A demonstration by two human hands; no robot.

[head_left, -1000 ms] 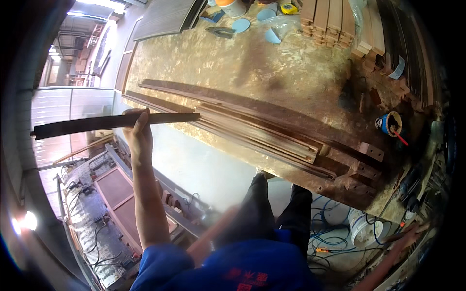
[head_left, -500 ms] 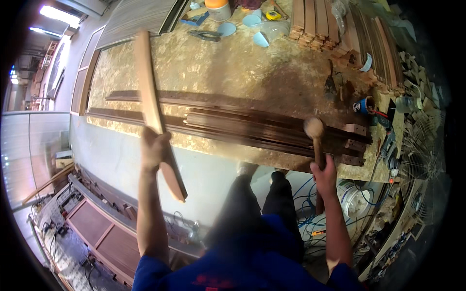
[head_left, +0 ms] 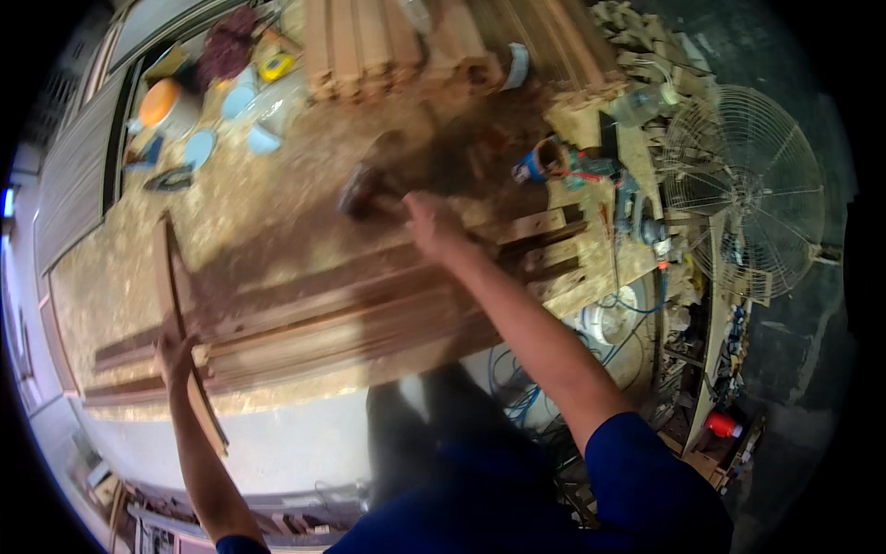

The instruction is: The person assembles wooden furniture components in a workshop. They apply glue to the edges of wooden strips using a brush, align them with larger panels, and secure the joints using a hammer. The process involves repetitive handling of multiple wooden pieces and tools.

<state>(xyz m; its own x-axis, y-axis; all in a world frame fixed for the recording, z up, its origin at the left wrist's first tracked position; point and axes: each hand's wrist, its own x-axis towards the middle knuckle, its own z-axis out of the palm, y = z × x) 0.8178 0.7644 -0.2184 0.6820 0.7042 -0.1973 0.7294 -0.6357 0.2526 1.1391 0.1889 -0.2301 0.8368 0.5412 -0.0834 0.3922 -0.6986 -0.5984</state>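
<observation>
My left hand (head_left: pixel 175 355) is shut around a long thin wooden strip (head_left: pixel 171 277), which stands on end at the near left edge of the workbench (head_left: pixel 258 203). My right hand (head_left: pixel 429 222) reaches out over the bench and grips the handle of a mallet (head_left: pixel 362 194). The mallet's dark head is blurred and points left. Between the two hands, a stack of long dark wooden mouldings (head_left: pixel 323 314) lies lengthwise along the front of the bench.
Stacked wooden boards (head_left: pixel 388 46) sit at the far end of the bench. An orange-lidded container (head_left: pixel 161 102) and small blue dishes lie at far left. A blue tape roll (head_left: pixel 531 166), a plastic bottle (head_left: pixel 641 102) and a wire-caged fan (head_left: pixel 748 194) stand at right. Blue cables (head_left: pixel 517 397) trail below.
The strip in my left hand swung from level to upright and now rests against the bench edge. My right hand came up with the mallet and reached forward over the mouldings.
</observation>
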